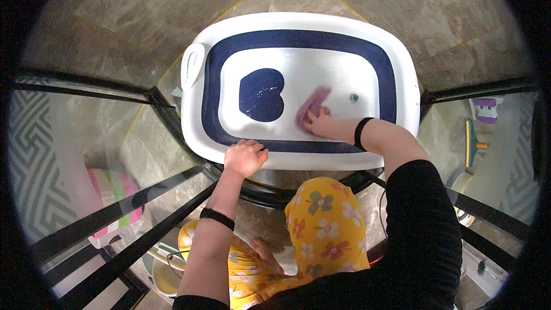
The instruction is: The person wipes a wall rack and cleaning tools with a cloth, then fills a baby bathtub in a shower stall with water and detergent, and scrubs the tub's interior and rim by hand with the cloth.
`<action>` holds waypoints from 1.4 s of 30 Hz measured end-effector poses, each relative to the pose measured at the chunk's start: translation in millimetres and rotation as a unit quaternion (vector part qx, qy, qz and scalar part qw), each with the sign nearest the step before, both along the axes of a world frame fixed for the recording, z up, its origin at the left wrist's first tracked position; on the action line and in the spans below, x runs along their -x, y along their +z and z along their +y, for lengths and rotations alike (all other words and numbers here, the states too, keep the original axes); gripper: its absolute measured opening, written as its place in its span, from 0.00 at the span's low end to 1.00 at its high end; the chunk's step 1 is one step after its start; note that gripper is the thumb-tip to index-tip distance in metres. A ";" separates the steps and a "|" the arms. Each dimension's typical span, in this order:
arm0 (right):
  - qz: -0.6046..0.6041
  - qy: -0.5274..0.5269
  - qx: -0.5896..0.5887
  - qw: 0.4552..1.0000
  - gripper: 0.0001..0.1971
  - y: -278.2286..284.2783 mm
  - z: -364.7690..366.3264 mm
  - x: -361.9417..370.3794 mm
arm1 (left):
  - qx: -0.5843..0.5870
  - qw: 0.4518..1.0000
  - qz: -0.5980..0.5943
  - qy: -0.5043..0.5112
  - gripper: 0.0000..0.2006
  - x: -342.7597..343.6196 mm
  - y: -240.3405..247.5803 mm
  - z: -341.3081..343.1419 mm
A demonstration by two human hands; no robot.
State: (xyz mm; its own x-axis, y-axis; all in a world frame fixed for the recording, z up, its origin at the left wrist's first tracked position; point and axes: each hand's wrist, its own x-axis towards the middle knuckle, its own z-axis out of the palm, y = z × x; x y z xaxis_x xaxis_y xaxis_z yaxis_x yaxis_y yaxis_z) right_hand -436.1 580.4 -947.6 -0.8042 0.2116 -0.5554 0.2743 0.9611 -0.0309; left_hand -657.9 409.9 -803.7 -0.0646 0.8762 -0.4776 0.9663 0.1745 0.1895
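A large white plastic tub with rounded corners and a dark blue inner band (298, 21) is lying in front of the person. The right arm is crossing the tub's near rim, and the right hand (317, 123) is angling inward, palm down, fingers bent. The left arm is coming up toward the near rim left of the tub's middle; there the left hand (245, 158) is resting, fingers loosely curled over the edge, though how firmly they are gripping I cannot tell. A dark blue heart-shaped pad (261, 95) is covering the left of the tub's floor, with bare white floor showing around it. A blurred purple soft cloth (315, 101) is lying on the tub's floor right of centre, and the right hand is closing on it. Bare floor is opening toward the tub's far and right walls, around a small dark-green round plug (354, 97).
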 end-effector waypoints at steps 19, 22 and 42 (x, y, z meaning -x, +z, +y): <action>0.071 -0.425 -0.102 0.896 0.32 -25.1 114.6 94.8 | -0.027 0.999 -0.012 -0.017 0.17 -12.7 0.0 15.4; 0.007 -0.491 -0.112 0.864 0.33 -41.7 145.2 0.6 | -0.026 0.999 -0.024 -0.028 0.17 -17.2 -6.4 20.1; -0.229 -0.230 0.160 0.932 0.25 88.1 -0.8 -22.5 | 0.059 0.998 -0.005 0.002 0.20 2.3 6.6 1.8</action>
State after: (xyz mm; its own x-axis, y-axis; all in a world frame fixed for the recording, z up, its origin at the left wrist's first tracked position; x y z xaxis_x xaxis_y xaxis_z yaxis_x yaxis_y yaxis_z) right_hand -413.6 579.5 -859.5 -0.3330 0.2400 -0.9119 0.7100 0.7002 -0.0751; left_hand -660.3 411.8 -797.1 -0.0629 0.8132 -0.5785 0.9637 0.2002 0.1765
